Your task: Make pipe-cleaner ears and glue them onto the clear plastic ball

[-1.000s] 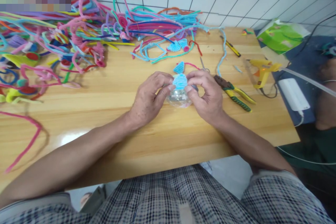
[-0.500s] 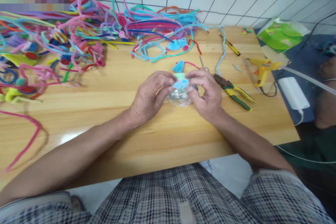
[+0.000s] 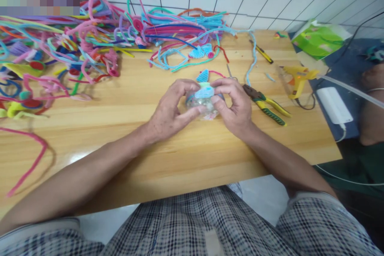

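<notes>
A clear round container (image 3: 207, 109) with a pale green neck (image 3: 205, 85) stands on the table between my hands. Against its near upper side lies a light blue fuzzy piece (image 3: 204, 92), apparently pipe cleaner. My left hand (image 3: 174, 108) grips the container, fingertips by the neck and thumb stretched across the front. At the piece's right end, my right hand (image 3: 235, 104) pinches it between thumb and fingers. Just beyond the neck sits a blue striped pipe-cleaner shape (image 3: 203, 75) beside a red pipe cleaner (image 3: 216, 73).
Pliers (image 3: 265, 104) and scissors (image 3: 229, 71) lie near my right hand. Farther right are a yellow glue gun (image 3: 298, 78), a utility knife (image 3: 264, 52) and a white power box (image 3: 335, 105). Heaped pipe cleaners (image 3: 99, 44) cover the back left. Another person's arm (image 3: 373, 108) shows at the right edge.
My left thumb has moved down off the light blue piece onto the container's front. The light blue piece has shifted slightly up and left; my right hand keeps its pinch.
</notes>
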`<action>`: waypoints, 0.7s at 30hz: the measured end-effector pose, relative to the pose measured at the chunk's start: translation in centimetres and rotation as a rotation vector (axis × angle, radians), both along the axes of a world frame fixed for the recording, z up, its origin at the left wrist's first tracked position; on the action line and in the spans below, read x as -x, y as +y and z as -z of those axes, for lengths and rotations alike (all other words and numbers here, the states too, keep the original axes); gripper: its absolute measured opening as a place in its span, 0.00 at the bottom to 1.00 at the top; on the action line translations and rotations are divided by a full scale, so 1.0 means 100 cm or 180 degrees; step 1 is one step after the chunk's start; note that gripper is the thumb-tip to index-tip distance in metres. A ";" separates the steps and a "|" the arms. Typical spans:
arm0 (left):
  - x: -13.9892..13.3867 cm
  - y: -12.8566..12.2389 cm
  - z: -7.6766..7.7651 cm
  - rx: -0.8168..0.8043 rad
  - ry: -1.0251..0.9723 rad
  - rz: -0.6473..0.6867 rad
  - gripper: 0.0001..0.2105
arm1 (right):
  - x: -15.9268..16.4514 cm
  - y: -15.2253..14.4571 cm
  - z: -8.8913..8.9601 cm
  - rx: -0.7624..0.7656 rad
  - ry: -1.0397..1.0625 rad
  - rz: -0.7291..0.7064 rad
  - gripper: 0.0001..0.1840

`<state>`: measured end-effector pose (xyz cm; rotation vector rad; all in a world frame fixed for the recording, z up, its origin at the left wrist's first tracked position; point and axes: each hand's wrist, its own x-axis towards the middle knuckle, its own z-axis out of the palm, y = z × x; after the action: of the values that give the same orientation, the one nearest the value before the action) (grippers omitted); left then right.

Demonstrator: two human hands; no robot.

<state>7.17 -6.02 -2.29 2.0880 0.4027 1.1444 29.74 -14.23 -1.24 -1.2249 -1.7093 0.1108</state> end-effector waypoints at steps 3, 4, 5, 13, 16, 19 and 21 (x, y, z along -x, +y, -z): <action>-0.003 0.001 0.010 0.0075 -0.0026 0.0030 0.39 | -0.001 0.000 0.001 0.0081 0.0016 -0.0078 0.11; -0.004 0.001 0.014 0.0139 -0.0002 0.0042 0.42 | -0.001 0.000 0.002 0.0091 0.0045 -0.0133 0.12; -0.005 0.002 0.017 0.0230 0.0040 0.0059 0.44 | -0.001 0.000 0.003 0.0095 0.0091 -0.0181 0.14; -0.009 0.010 0.028 0.1217 -0.0125 -0.0022 0.37 | -0.005 0.003 0.022 0.0253 0.0419 -0.0351 0.36; -0.009 0.015 0.028 0.1462 -0.0230 -0.0111 0.37 | -0.005 0.004 0.030 0.0631 0.0548 -0.0462 0.43; -0.009 0.015 0.027 0.1587 -0.0262 -0.0179 0.38 | -0.003 0.006 0.037 0.0900 0.0641 -0.0511 0.53; -0.008 0.014 0.024 0.1632 -0.0284 -0.0171 0.37 | -0.001 0.007 0.041 0.0919 0.0641 -0.0488 0.56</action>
<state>8.02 -4.64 -4.72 1.5833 0.6375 1.0288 29.80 -13.58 -5.33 -1.2410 -1.6458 0.5717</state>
